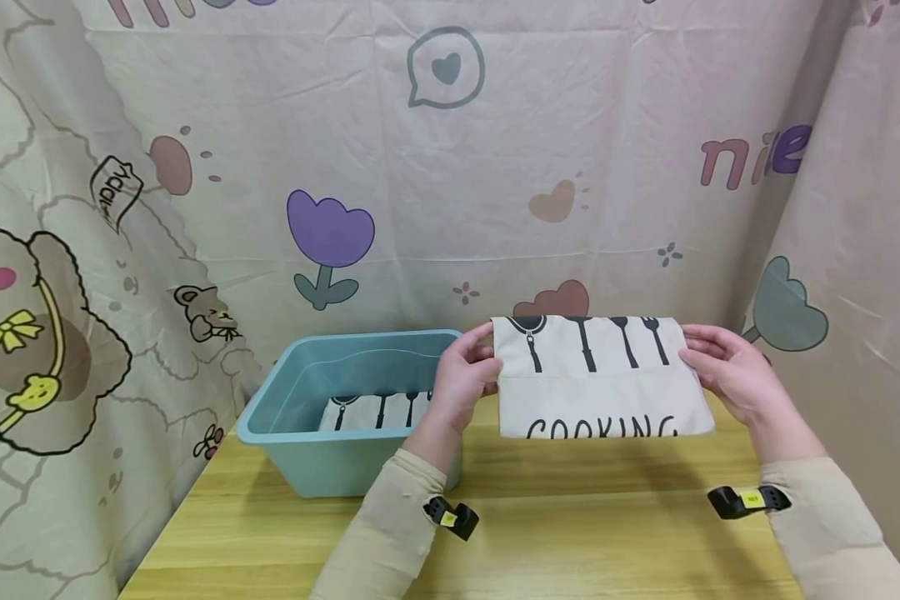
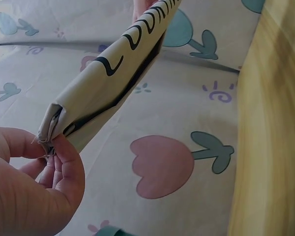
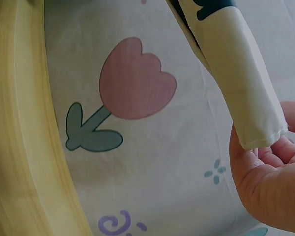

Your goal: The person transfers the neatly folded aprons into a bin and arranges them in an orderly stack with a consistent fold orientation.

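Observation:
Both hands hold up a folded white cloth printed with black kitchen utensils and the word COOKING. At its left edge, my left hand pinches the folded layers between thumb and fingers. My right hand grips the opposite edge. The left wrist view shows the bunched layers of the cloth at the fingertips of the left hand. In the right wrist view, the cloth's end lies between the thumb and fingers of the right hand. The cloth hangs above the wooden table.
A blue-green plastic bin stands on the table to the left, close behind the left forearm. Inside it lies another white cloth with the same utensil print. Patterned curtains enclose the table at the back and sides.

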The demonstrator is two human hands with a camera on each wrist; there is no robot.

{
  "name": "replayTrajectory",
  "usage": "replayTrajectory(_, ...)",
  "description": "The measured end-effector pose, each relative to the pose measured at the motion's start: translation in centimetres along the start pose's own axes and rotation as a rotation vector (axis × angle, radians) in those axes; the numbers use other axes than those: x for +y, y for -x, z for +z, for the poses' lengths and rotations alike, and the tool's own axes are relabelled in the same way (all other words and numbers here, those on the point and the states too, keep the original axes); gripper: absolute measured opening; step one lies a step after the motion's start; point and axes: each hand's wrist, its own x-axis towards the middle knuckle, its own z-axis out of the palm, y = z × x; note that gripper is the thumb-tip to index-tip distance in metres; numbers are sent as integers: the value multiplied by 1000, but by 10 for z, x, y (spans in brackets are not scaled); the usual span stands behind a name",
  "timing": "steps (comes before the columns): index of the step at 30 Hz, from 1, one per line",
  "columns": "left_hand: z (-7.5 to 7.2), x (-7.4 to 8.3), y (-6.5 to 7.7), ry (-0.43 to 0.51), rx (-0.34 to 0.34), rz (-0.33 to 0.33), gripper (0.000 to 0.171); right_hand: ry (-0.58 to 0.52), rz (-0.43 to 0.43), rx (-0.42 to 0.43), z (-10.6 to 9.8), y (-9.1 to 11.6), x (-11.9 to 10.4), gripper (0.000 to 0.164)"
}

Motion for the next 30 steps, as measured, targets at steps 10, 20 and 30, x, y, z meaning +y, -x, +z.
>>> replayTrajectory(10,-23,11,-4,-54,50,9,53,-19,-34,-16,24,-9,-5,29)
replayTrajectory(20,-45,22,-9,-81,93,-4,55,13,-19,-20,52,-18,-11,28)
replayTrajectory(30,-73,27,-9,-138,138,-35,54,34,4,-57,80,-24,-10,38)
